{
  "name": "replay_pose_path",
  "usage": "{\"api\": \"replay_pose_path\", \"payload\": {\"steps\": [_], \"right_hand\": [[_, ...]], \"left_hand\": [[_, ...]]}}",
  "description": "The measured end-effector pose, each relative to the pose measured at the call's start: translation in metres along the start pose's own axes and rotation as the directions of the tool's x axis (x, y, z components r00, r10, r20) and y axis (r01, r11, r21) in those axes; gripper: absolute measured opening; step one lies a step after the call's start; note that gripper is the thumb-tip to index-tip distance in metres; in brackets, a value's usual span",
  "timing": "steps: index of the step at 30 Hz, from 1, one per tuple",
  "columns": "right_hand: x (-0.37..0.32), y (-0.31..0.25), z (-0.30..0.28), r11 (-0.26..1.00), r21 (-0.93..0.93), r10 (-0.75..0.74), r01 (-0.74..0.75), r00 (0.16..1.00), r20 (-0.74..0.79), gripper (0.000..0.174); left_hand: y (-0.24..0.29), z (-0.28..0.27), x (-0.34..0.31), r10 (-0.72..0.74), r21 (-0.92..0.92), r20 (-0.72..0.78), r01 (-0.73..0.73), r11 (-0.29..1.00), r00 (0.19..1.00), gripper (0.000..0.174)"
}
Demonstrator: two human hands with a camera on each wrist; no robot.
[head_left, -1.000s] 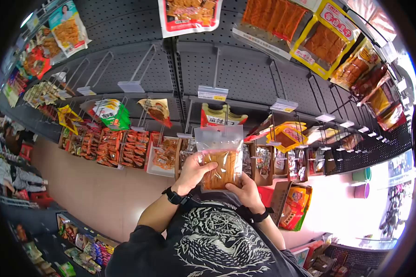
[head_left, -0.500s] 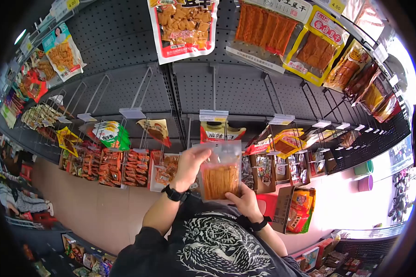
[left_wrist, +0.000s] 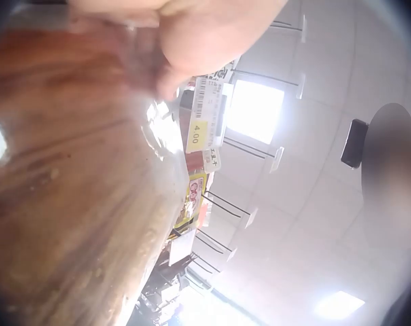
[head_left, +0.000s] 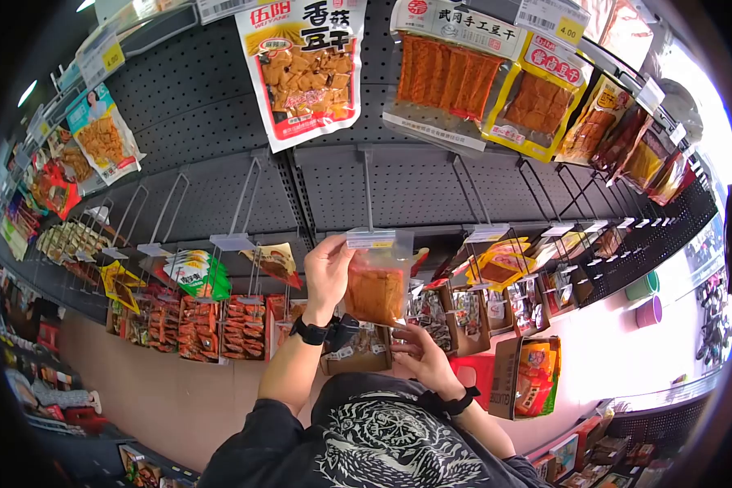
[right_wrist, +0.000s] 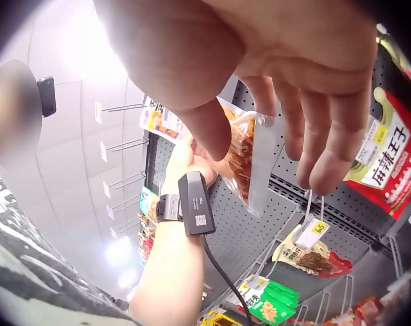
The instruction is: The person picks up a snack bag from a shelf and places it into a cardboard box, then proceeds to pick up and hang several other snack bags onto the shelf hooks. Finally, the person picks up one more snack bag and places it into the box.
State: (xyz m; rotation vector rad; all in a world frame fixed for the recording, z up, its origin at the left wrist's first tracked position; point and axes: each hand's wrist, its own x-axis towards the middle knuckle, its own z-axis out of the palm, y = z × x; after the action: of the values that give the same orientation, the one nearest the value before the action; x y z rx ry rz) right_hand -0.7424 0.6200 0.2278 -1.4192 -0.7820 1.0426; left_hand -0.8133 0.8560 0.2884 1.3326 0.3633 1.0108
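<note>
My left hand pinches the upper left edge of a clear plastic snack pouch, with brown strips packed in its lower part. The pouch hangs upright in front of the rack, its clear top overlapping a price tag holder at the end of a display hook. Close up in the left wrist view, the thumb and fingers grip the pouch at its top. My right hand is just below the pouch's lower right corner, its fingers loosely extended and holding nothing in the right wrist view.
Above hang a white-and-red snack bag, a pack of brown strips and a yellow-framed pack. Bare hooks project on both sides. Boxes of small packets line the lower shelf. A carton stands at the right.
The pouch has risen from chest height toward the hook. The left hand has shifted to its upper edge and lifted it; the right hand has released its lower corner.
</note>
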Motion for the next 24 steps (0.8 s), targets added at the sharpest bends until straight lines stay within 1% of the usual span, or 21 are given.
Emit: {"api": "replay_pose_path", "payload": {"steps": [3,5,6,7,9,11,13,15,16,17,19,20,21,23,24], "right_hand": [[0.004,-0.007,0.001,1.0,-0.008,-0.004,0.004,1.0,0.015,0.056],[0.007,-0.006,0.0,1.0,-0.008,0.002,-0.002,1.0,0.017,0.055],[0.009,-0.002,-0.002,1.0,-0.003,0.01,-0.01,1.0,0.026,0.055],[0.011,-0.002,-0.002,1.0,0.002,0.019,-0.02,0.999,0.036,0.054],[0.012,-0.006,0.0,1.0,-0.004,0.011,-0.011,1.0,0.016,0.052],[0.014,-0.006,0.003,0.996,0.067,0.06,-0.061,0.998,0.017,0.05],[0.017,-0.002,0.002,0.997,0.066,0.036,-0.037,0.999,0.013,0.049],[0.019,-0.004,-0.001,0.999,-0.022,0.029,-0.028,0.999,0.014,0.049],[0.018,-0.004,0.0,0.999,-0.028,0.016,-0.017,0.999,-0.035,0.043],[0.018,-0.001,-0.001,1.0,-0.022,0.021,-0.021,0.999,-0.027,0.043],[0.022,0.009,-0.004,0.997,-0.06,0.042,-0.046,0.997,-0.071,0.034],[0.023,0.01,-0.004,0.998,-0.065,0.017,-0.023,0.996,-0.085,0.022],[0.024,0.004,-0.003,0.998,-0.064,0.018,-0.022,0.998,-0.063,0.022],[0.022,-0.013,-0.003,0.967,-0.239,0.081,-0.089,0.996,-0.043,0.017],[0.022,-0.009,-0.003,0.972,-0.221,0.069,-0.08,0.996,-0.056,0.015]], "left_hand": [[-0.003,0.0,0.005,0.008,0.008,-0.012,-0.008,1.0,1.0,0.017],[-0.004,0.003,0.004,-0.001,0.113,-0.078,0.009,0.994,0.997,0.017],[-0.007,0.003,0.003,0.026,0.149,-0.107,-0.01,0.989,0.994,0.017],[-0.01,0.002,0.001,0.024,0.145,-0.1,-0.009,0.989,0.995,0.017],[-0.013,0.0,-0.001,0.121,0.315,-0.113,-0.08,0.946,0.986,0.018],[-0.006,0.004,-0.003,0.11,0.325,-0.139,-0.059,0.944,0.984,0.017],[0.003,0.006,-0.005,0.182,0.461,-0.093,-0.12,0.879,0.979,0.016],[-0.006,0.004,-0.004,0.173,0.434,-0.105,-0.111,0.894,0.979,0.016],[-0.009,0.003,-0.004,0.166,0.406,-0.118,-0.105,0.908,0.979,0.016],[-0.009,0.002,-0.005,0.163,0.414,-0.122,-0.099,0.905,0.979,0.016],[-0.004,0.003,-0.005,0.005,0.192,-0.066,0.008,0.981,0.998,0.015],[-0.008,0.004,-0.004,0.0,0.091,-0.049,0.005,0.996,0.999,0.015],[-0.001,0.005,-0.004,-0.066,0.043,0.008,0.065,0.997,0.998,0.016],[0.011,0.006,-0.002,-0.127,0.162,0.068,0.115,0.98,0.99,0.017],[0.014,0.005,0.001,-0.124,0.159,0.064,0.113,0.981,0.99,0.017]]}}
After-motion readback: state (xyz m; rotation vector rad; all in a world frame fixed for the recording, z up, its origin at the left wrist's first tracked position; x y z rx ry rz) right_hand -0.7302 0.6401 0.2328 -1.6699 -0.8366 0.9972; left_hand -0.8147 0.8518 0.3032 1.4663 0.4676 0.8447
